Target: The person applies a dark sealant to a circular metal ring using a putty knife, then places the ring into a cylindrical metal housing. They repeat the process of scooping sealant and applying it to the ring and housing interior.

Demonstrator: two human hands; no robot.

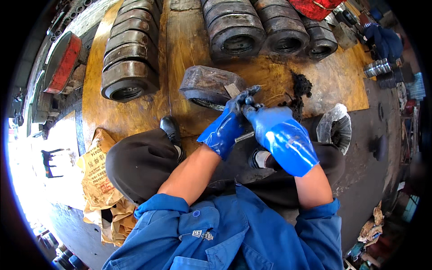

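I squat over a greasy wooden board (135, 112). A dark metal ring (204, 85) lies on it in front of me. Both hands wear blue rubber gloves and meet just right of that ring. My left hand (227, 123) pinches a flat metal scraper blade (232, 90) whose tip rests on the ring. My right hand (270, 123) grips the scraper's metal handle (244, 136), which pokes out below the gloves. A heap of black grease (299, 87) sits on the board just right of my hands.
Rows of heavy steel bearing rings stand on the board at the back left (130, 54) and back middle (236, 33). A clear plastic bag (335, 126) lies at my right knee, brown paper sacks (96, 171) at my left. Red metal parts (65, 60) sit far left.
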